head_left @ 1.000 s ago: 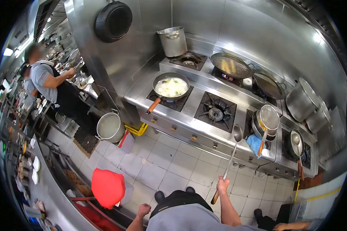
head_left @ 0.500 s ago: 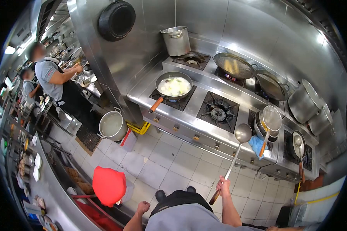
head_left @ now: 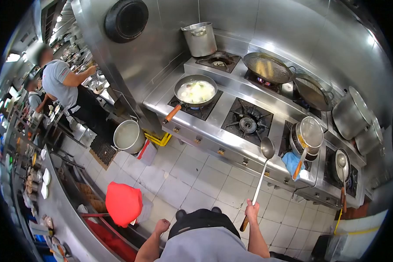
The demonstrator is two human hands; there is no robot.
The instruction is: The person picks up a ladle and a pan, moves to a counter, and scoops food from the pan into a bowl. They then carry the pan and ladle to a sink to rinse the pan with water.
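Observation:
My right hand (head_left: pixel 251 211) is wrapped round the wooden grip of a long-handled ladle (head_left: pixel 260 181). The ladle's round metal bowl (head_left: pixel 267 147) hangs over the front edge of the stove (head_left: pixel 214 139), tilted. Low at my side, my left hand (head_left: pixel 162 225) is curled closed, and nothing shows in it. On the front left burner stands a frying pan (head_left: pixel 196 104) with a wooden handle, holding pale liquid with white and yellowish pieces. Right of it is a bare front burner (head_left: pixel 248 125).
Dark woks (head_left: pixel 266 81) sit on the back burners, one over a flame. A strainer (head_left: pixel 311 132) and blue cloth (head_left: pixel 291 163) lie front right. Big pots (head_left: pixel 350 114) stand far right. A bucket (head_left: pixel 129 136) and red-covered bin (head_left: pixel 123 204) are left. Two people (head_left: pixel 59 78) work beyond.
The ladle's bowl has swung slightly left and tipped more on its side. My view has shifted a little. The nearer person at left has moved their arms.

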